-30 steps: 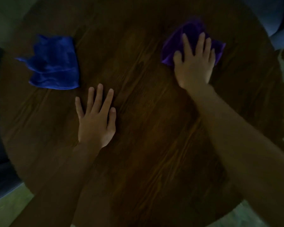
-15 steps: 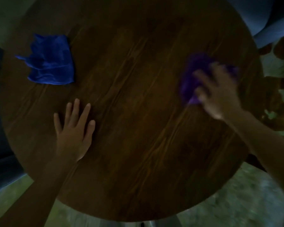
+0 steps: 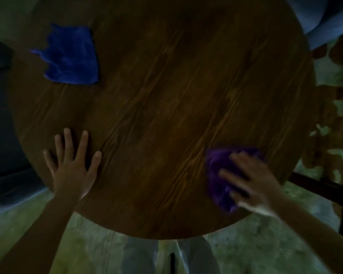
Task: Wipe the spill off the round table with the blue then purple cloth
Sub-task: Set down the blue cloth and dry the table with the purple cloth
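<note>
The round wooden table (image 3: 166, 107) fills the dim head view. A crumpled blue cloth (image 3: 71, 56) lies alone at the table's far left. My right hand (image 3: 251, 182), blurred by motion, presses on the bunched purple cloth (image 3: 220, 175) near the table's near right edge. My left hand (image 3: 71, 167) rests flat on the near left edge, fingers spread, holding nothing. No spill shows on the dark wood.
A pale floor (image 3: 246, 250) lies below the near edge, with my legs (image 3: 166, 256) under the table. A dark frame (image 3: 321, 186) stands at the right. Blue-grey furniture (image 3: 325, 18) sits at the far right and dark furniture at the left.
My right hand has swept the purple cloth from the far right of the table toward the near right edge. My left hand has slid nearer to the table's left edge.
</note>
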{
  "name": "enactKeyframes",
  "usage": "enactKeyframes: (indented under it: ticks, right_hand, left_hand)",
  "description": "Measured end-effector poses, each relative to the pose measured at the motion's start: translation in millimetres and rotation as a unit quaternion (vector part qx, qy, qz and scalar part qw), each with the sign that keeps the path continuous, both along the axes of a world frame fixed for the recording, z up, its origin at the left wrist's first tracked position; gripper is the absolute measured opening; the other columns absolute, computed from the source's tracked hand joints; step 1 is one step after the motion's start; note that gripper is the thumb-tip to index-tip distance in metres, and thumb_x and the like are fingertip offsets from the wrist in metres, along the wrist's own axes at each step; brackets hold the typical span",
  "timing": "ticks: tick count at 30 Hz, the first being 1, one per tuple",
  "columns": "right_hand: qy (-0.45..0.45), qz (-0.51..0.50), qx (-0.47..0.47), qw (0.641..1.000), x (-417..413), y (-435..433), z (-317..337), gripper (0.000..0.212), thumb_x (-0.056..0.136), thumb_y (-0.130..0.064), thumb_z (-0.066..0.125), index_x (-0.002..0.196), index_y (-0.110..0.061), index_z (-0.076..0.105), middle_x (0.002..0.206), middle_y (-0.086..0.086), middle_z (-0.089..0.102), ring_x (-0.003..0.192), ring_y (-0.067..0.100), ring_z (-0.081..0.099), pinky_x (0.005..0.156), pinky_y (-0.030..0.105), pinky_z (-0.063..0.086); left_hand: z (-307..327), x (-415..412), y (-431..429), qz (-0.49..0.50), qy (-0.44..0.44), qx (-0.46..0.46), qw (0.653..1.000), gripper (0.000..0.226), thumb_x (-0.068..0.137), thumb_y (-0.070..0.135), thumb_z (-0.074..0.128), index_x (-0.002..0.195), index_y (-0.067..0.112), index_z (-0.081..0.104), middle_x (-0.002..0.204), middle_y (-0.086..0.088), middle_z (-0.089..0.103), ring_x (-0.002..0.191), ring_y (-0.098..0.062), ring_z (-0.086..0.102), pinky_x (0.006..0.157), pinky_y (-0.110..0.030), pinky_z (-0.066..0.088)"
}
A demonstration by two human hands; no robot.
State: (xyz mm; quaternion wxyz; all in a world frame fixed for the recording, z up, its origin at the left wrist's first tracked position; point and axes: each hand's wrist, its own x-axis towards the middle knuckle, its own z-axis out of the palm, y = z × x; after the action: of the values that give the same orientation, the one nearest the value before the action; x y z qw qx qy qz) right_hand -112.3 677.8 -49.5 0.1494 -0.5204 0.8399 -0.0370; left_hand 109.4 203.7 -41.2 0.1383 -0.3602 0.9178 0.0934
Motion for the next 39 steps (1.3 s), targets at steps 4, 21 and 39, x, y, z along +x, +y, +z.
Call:
enactKeyframes:
  ticks: [4, 21, 39]
  right_hand:
    - [0.021, -0.452, 0.026, 0.891, -38.6, -47.3, 8.9, 0.072, 0.101, -0.065, 0.025, 0.166, -0.036, 0.025, 0.176, 0.016, 0.01, 0.162, 0.039, 0.01, 0.129, 0.061, 0.012]
    - [0.051, -0.093, 0.022, 0.994, 59.4, -390.4, 3.0, 0.067, 0.104, -0.064, 0.028, 0.166, -0.044, 0.016, 0.175, 0.015, 0.016, 0.159, 0.044, 0.019, 0.124, 0.064, 0.019]
    - [0.0, -0.03, 0.036, 0.999, 80.5, -449.7, 17.8, 0.069, 0.103, -0.061, 0.018, 0.167, -0.042, 0.001, 0.177, 0.014, -0.005, 0.163, 0.039, -0.002, 0.13, 0.06, 0.004]
  left_hand:
    - [-3.9, 4.0, -4.6, -0.01, 0.004, -0.008, 1.0, 0.07, 0.098, 0.072, 0.014, 0.161, 0.044, 0.0, 0.171, 0.003, -0.013, 0.157, -0.021, -0.015, 0.123, -0.061, -0.006]
    - [-8.9, 51.1, -41.9, -0.081, 0.058, -0.003, 0.995, 0.067, 0.101, 0.068, 0.012, 0.162, 0.04, 0.013, 0.172, -0.005, 0.004, 0.158, -0.03, -0.001, 0.122, -0.064, 0.002]
    - [0.5, 52.2, -31.6, -0.048, 0.053, 0.006, 0.997, 0.074, 0.102, 0.062, 0.023, 0.161, 0.018, 0.02, 0.17, -0.009, 0.012, 0.157, -0.031, 0.007, 0.124, -0.059, 0.004]
